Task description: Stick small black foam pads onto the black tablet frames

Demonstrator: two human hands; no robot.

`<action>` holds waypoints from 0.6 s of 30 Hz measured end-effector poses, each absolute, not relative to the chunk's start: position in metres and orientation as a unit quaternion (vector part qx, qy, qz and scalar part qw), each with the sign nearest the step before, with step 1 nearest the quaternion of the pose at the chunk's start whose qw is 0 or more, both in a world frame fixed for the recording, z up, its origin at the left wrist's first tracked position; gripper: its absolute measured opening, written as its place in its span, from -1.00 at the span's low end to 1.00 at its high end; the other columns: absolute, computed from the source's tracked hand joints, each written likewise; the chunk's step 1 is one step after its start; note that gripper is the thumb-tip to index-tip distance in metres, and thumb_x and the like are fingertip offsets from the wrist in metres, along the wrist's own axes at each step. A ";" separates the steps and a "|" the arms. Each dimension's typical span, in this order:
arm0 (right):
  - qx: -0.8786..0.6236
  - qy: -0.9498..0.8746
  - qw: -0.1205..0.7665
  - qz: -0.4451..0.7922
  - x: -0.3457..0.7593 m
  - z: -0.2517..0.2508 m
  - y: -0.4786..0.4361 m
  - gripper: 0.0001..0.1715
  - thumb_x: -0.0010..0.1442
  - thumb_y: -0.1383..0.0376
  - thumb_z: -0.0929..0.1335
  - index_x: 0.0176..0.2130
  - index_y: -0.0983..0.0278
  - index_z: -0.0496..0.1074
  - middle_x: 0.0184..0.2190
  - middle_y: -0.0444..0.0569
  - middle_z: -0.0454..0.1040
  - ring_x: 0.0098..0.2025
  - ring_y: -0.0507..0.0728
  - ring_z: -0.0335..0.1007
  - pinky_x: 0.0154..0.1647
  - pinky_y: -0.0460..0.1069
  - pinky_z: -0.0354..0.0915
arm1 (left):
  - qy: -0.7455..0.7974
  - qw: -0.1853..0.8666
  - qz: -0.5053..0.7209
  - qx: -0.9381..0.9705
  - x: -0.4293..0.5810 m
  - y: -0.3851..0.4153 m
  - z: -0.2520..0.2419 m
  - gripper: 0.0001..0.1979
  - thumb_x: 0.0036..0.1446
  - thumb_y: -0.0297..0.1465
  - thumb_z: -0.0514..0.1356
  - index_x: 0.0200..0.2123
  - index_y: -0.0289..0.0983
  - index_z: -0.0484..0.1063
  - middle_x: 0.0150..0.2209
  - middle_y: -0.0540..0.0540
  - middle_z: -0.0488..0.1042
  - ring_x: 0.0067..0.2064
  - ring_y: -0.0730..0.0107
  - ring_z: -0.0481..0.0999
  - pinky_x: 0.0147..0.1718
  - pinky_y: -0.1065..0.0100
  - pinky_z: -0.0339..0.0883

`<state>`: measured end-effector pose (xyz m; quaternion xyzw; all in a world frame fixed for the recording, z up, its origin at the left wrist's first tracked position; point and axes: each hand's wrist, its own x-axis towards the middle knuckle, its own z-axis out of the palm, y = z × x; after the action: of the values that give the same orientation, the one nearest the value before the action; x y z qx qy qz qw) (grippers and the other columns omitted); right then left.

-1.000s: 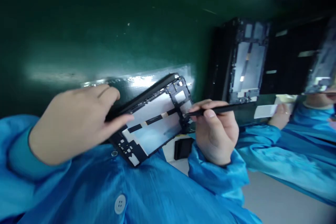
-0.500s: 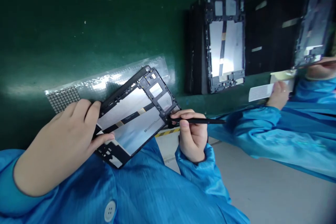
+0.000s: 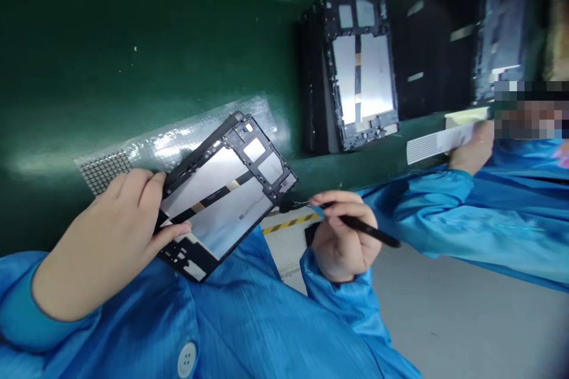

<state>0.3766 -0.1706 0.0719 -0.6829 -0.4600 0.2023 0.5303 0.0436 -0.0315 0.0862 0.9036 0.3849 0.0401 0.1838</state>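
Now tool (image 3: 367, 229) (black) off device (image 3: 222, 222)

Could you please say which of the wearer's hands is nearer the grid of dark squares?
Left: the left hand is beside the grid; the right hand is farther, beyond the opened tablet.

Counter (image 3: 178, 29) is coloured deep green, flecked with few white specks (image 3: 136, 48). At its near edge, device frame (image 3: 222, 207) is rimmed in black, filled with silver-grey panels (image 3: 208, 180), crossed by black strip (image 3: 216, 196) banded in gold. Same colours are repeated on topmost stacked frame (image 3: 376, 77), farther right along near edge. Near left end, clear film (image 3: 173, 142) is patterned with dark grey squares (image 3: 105, 172) in grid. Slim tool (image 3: 367, 228) is coloured black. Blue jacket (image 3: 267, 320) is fastened with white button (image 3: 186, 359). White strip (image 3: 440, 142) is lined in grey. Tape (image 3: 287, 225) below near edge is striped yellow and black.
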 end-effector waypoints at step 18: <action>-0.578 -0.342 0.552 0.495 0.237 0.099 0.122 -0.32 0.15 -0.08 0.69 0.05 0.21 0.53 -0.27 -0.10 0.69 -0.28 0.20 0.66 -0.17 0.13 0.64 | 0.506 0.182 0.569 0.623 -0.009 0.041 0.071 -0.89 0.61 -0.26 0.15 0.08 -0.12 0.31 -0.17 0.01 0.36 -0.33 0.45 0.38 -0.33 0.34 0.39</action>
<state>0.2373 0.1217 0.0989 -0.5777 -0.3424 0.4949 0.5515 -0.0085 0.0405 0.0709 0.6230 0.5056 0.5686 0.1815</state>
